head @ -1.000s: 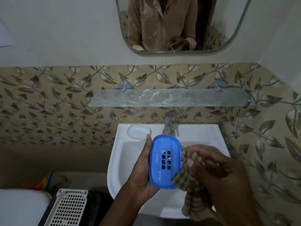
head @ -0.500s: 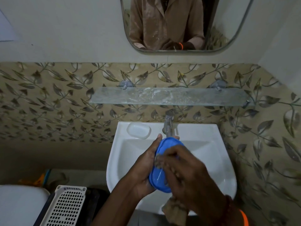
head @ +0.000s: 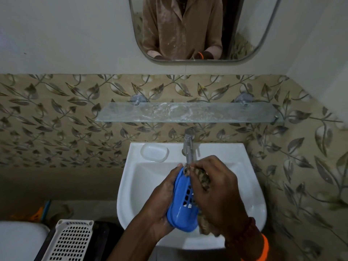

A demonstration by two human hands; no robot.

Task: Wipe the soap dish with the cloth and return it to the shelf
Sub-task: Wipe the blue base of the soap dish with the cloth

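Both hands over the sink [head: 131,178], left hand [head: 162,202] clasping soap dish [head: 181,210], right hand [head: 216,191] bunching cloth [head: 202,178]

Dim, flat room light, source not visible. Soft shadow under the basin [head: 190,185] and along the lower wall. Faint sheen on the glass shelf [head: 188,112]. Wide-angle bending at edges; corners darker, slightly soft.

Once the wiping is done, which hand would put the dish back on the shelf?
Probably the left hand: it already grips the dish, while the right hand holds the cloth. The shelf is straight ahead.
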